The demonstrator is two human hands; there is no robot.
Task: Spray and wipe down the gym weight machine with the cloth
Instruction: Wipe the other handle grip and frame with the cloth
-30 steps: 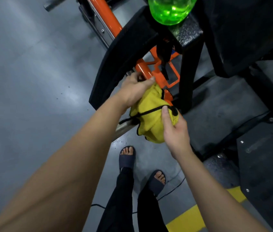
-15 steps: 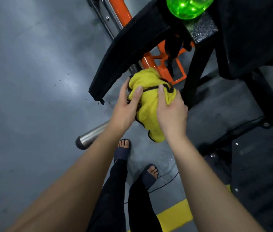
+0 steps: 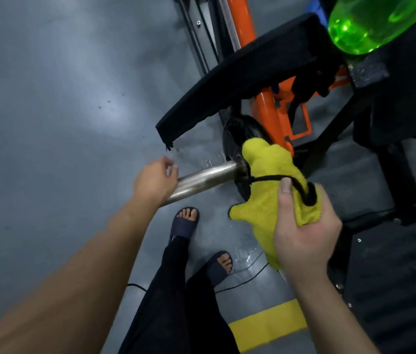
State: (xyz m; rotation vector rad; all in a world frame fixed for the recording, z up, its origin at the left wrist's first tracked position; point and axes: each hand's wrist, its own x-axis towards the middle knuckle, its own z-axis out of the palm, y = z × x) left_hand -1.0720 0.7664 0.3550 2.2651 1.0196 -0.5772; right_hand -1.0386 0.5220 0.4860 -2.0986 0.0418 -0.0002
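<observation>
A yellow cloth with a black cord looped over it hangs in my right hand, which grips it next to the black weight plate of the orange-framed machine. The cloth's upper end lies against the plate and the inner end of the steel sleeve. My left hand hovers in front of the sleeve's outer end with loosely curled fingers and holds nothing. A green spray bottle stands on the machine at the top right.
A black pad juts out above the sleeve. Dark rubber matting and black frame posts fill the right side. Grey floor spreads left, with a yellow stripe and a thin black cable near my sandalled feet.
My left hand has let go of the cloth and moved left and down to the sleeve's end. My right hand now holds the cloth alone, lower and to the right.
</observation>
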